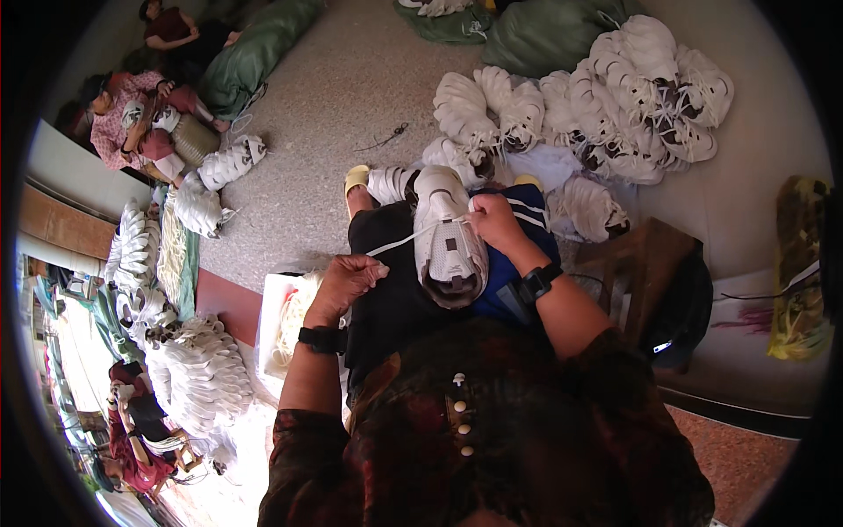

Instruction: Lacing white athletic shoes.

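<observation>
Speckled grey floor (334,97) runs through a workroom, shoes heaped on it in several places. Far left: three other people sit low at their own work, one (118,123) in a pink patterned top at upper left with a second person (171,26) in dark red behind, a third (132,430) at lower left. Stacked white shoe rows (189,369) fill the left edge between them; too many to count. One white tray (277,321) beside the wearer's left knee holds a bundle of pale laces (294,321). Left hand (347,279), black watch at the wrist, is closed in a fist on one white lace (408,237), pulled taut toward the shoe. One white sneaker (448,241) lies sole-up on the lap, on dark trousers. Right hand (496,220), also with a black wrist watch, pinches closed at the sneaker's upper edge where the lace meets it. Two yellow slippers show past the knees, the left one (356,178) clearer. Upper right: a large pile of white sneakers (606,97), well over a dozen. One dark wooden stool (637,263) stands right of the lap. Far right: one yellow bag (799,263).
</observation>
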